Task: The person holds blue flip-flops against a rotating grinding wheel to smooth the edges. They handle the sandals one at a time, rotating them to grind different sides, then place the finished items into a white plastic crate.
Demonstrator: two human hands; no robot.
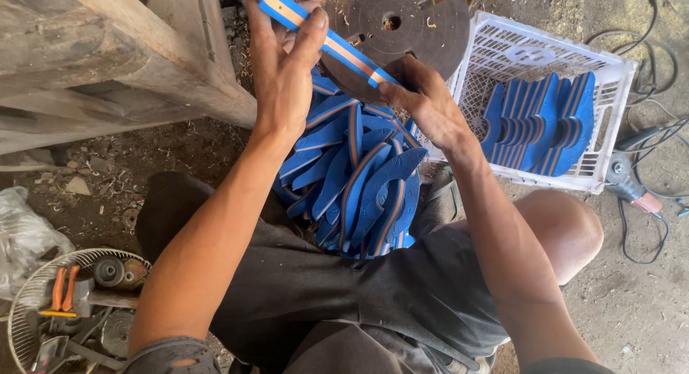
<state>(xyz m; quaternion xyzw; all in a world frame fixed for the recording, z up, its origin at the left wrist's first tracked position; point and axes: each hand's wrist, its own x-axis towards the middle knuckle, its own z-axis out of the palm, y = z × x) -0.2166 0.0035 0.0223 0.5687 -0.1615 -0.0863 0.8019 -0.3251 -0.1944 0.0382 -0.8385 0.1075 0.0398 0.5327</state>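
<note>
My left hand and my right hand both grip one blue sandal sole with an orange stripe, held edge-on against a dark round metal disc. The left hand holds its upper end, the right hand its lower end. Below my hands, between my knees, lies a heap of several more blue and orange soles.
A white plastic crate at the right holds several soles standing on edge. Thick wooden beams fill the upper left. A round wire basket with pliers and tool parts sits at the lower left. Cables and a power tool lie on the dirt floor at right.
</note>
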